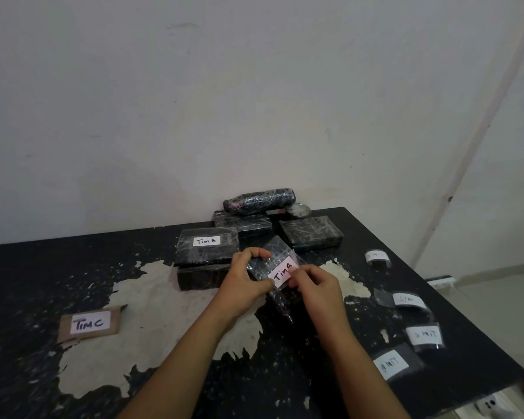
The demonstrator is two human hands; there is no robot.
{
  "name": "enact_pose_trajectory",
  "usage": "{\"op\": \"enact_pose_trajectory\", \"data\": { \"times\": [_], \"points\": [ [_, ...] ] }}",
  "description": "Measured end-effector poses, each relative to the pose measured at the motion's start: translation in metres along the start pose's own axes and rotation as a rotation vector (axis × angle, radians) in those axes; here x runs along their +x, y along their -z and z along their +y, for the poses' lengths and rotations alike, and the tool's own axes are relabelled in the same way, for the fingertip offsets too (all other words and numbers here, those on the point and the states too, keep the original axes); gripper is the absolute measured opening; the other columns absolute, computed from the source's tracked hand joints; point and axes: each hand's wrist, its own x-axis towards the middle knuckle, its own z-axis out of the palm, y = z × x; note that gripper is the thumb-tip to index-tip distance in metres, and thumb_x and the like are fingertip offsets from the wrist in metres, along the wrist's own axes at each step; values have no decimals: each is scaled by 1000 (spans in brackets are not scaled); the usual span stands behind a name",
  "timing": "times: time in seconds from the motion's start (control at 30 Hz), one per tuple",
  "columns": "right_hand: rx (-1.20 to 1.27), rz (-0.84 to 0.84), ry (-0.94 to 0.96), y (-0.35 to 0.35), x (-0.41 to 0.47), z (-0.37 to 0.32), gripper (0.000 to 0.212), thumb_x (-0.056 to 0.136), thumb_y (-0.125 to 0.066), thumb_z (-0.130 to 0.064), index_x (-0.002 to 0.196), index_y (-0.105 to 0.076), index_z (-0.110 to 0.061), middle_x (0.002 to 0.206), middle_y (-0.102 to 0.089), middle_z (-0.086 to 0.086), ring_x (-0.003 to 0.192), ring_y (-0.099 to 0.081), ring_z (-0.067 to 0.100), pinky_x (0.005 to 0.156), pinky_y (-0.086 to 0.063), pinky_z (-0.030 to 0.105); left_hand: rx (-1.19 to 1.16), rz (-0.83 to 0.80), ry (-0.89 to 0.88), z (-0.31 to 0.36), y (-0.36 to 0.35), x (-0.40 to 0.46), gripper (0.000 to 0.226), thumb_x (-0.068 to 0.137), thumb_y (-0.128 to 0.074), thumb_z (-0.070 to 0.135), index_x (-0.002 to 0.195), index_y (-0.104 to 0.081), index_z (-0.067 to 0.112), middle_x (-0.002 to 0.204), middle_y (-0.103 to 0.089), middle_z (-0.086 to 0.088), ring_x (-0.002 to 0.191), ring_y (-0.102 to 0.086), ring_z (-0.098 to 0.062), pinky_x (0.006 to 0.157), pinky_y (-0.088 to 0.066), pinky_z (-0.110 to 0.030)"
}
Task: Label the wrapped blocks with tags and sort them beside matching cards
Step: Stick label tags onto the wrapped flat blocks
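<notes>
While both hands work at table centre, entries as follows.
Held block (pixel 273 252): wrapped, tilted, raised off the table (pixel 28 267), just toward 5 o'clock of the "Tim B" block (pixel 206 247).
Tag (pixel 282 273): pink, reads "Tim a", on the held block's face.
Left hand (pixel 244 278): fingers curled round the block's left edge.
Right hand (pixel 316 287): fingertips pinch the tag's lower right end.
Pile (pixel 310 234): wrapped blocks at 12 o'clock by the wall.
Card (pixel 90 323): "Tim C", at 8 o'clock.
Loose tags (pixel 409 300): four, at 3 to 4 o'clock.
</notes>
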Motion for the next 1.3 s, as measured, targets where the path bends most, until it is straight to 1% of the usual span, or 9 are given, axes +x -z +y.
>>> {"op": "enact_pose_trajectory", "data": {
  "times": [0.1, 0.2, 0.37, 0.57, 0.77, 0.87, 1.07, 1.2, 1.3],
  "points": [
    [58, -33, -60, 1, 1, 0, 24, 100, -72, -25, 81, -81, -12, 82, -78, 3, 67, -64, -2, 78, -50, 34, 2, -5, 7, -1, 1, -1, 52, 87, -78, -7, 120, -65, 31, 134, -50, 3, 116, -69, -17, 82, -64, -26],
    [134, -54, -114, 2, 3, 1, 23, 98, -74, -25, 81, -83, -11, 84, -79, 5, 82, -67, 12, 83, -51, 36, 23, -6, 7, -3, 2, 0, 53, 86, -80, -6, 120, -66, 32, 134, -51, 3, 120, -63, -13, 84, -63, -24],
    [221, -71, -184, 3, 6, 5, 22, 95, -75, -23, 87, -84, -5, 88, -79, 5, 80, -61, 13, 76, -45, 32, 41, -13, 8, -4, 8, 0, 52, 87, -79, -8, 120, -66, 30, 135, -50, 4, 124, -55, -8, 84, -61, -19],
    [238, -47, -205, -1, 9, 10, 28, 94, -72, -25, 91, -83, 0, 96, -81, 13, 86, -59, 17, 79, -44, 35, 60, -16, 5, -3, 10, 2, 51, 88, -78, -6, 120, -65, 32, 134, -48, 5, 125, -56, -8, 89, -63, -24],
    [233, -78, -221, -3, 8, 14, 43, 100, -54, -33, 90, -85, -6, 95, -82, 10, 86, -58, 19, 80, -43, 38, 91, -19, 6, -1, 11, 2, 52, 86, -80, -2, 119, -65, 36, 134, -49, 8, 129, -54, -10, 100, -62, -36],
    [273, -118, -235, -1, 11, 15, 57, 105, -40, -42, 101, -88, -14, 99, -82, 10, 87, -59, 20, 82, -43, 40, 124, -16, -4, 1, 14, 0, 52, 85, -83, 4, 121, -65, 36, 134, -50, 9, 126, -53, -5, 99, -51, -24],
    [102, -128, -48, -4, 3, 8, 38, 89, -85, -54, 95, -81, -17, 88, -81, 1, 78, -74, 10, 74, -58, 27, 104, -32, 5, 4, 15, -2, 54, 86, -80, -2, 121, -66, 36, 135, -50, 7, 123, -58, -8, 83, -55, -12],
    [-78, -71, 14, -9, 2, 17, 37, 78, -96, -52, 97, -75, -29, 93, -77, -2, 84, -76, 12, 78, -64, 36, 124, -44, -15, 7, 15, -4, 50, 86, -84, 4, 119, -66, 37, 132, -51, 9, 120, -58, 0, 87, -54, -14],
    [-108, 1, 71, -9, 4, 20, 16, 90, -88, -39, 96, -75, -30, 90, -76, -5, 84, -75, 20, 82, -65, 48, 119, -60, 8, 8, 17, -6, 53, 85, -81, -4, 119, -67, 34, 132, -51, 5, 118, -62, -11, 83, -58, -17]
  ]
}}
